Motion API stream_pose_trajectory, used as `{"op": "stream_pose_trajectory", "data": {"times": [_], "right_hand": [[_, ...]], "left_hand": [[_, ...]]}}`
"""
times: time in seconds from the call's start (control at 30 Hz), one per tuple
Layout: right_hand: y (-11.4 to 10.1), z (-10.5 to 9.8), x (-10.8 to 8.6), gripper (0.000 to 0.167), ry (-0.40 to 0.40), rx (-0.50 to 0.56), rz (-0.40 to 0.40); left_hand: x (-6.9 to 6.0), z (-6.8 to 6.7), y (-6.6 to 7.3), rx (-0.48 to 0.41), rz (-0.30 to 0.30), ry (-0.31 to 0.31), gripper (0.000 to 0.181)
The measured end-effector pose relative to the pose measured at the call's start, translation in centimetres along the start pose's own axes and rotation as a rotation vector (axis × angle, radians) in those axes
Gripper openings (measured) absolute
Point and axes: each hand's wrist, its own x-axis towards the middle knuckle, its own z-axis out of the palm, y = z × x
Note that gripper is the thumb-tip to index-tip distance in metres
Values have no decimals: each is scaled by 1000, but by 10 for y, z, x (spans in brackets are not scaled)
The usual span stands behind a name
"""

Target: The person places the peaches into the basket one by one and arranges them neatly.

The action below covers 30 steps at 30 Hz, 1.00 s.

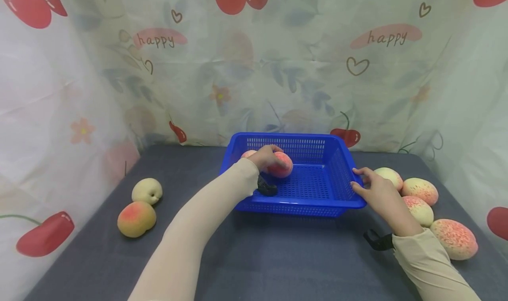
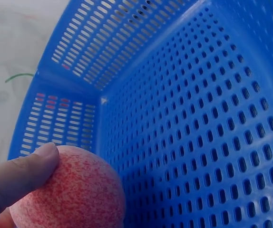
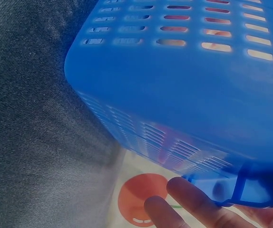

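Observation:
A blue plastic basket (image 1: 305, 203) with slotted walls stands at the middle of the table. Inside its left part, my left hand (image 1: 267, 157) holds a red-speckled peach (image 1: 281, 165). The left wrist view shows the thumb laid on that peach (image 2: 77, 190); the other fingers are mostly hidden. Another pinkish fruit (image 1: 248, 154) shows partly behind the left hand. My right hand (image 1: 379, 195) grips the basket's right rim, thumb and fingers apart along it. In the right wrist view, the fingers (image 3: 193, 202) lie by the rim at the basket's outer side.
Several pale, red-speckled fruits (image 1: 454, 239) lie right of the basket, beside and partly behind the right forearm. On the left are a cream-coloured fruit (image 1: 147, 191) and a yellow-orange one with a red blush (image 1: 136, 219). A printed curtain (image 1: 254, 72) hangs behind the dark tabletop (image 1: 278, 257).

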Motion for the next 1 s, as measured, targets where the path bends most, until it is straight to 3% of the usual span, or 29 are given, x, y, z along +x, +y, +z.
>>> {"op": "stream_pose_trajectory", "data": {"times": [0.4, 0.63, 0.83, 1.0], "right_hand": [[1, 0, 0, 53, 6, 4, -11], [2, 1, 0, 53, 9, -5, -15], [0, 0, -1, 53, 6, -2, -3], [0, 1, -1, 53, 2, 1, 1]], "left_hand": [[3, 2, -5, 14, -65, -34, 52], [4, 3, -6, 49, -26, -27, 51], [-1, 5, -5, -26, -46, -47, 50], [-1, 6, -5, -11, -73, -45, 52]]}}
